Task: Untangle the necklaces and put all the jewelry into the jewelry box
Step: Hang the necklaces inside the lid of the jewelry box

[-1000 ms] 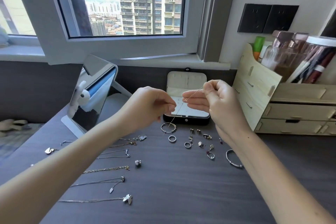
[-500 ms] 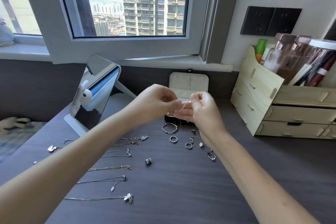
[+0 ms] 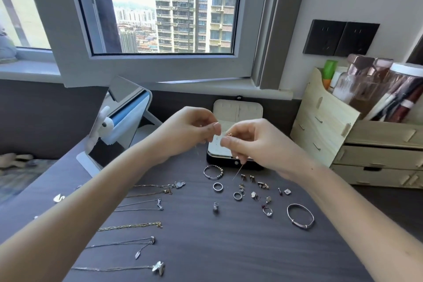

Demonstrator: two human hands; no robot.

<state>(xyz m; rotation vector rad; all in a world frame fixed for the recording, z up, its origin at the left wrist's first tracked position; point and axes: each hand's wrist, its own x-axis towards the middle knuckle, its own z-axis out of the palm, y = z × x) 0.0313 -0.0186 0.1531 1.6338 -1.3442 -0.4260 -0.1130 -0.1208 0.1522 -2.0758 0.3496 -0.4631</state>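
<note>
Fingertips do the work just above the jewelry box (image 3: 238, 110): the right hand (image 3: 256, 142) pinches the fine necklace (image 3: 239, 169) near its rose-gold clasp, the tail dangling in front of the box, while the left hand (image 3: 192, 130), fingers curled, seems to pinch the other end. Best to tease any loops apart slowly, slack rather than taut, clear of the rings (image 3: 218, 186) lying before the box.
</note>
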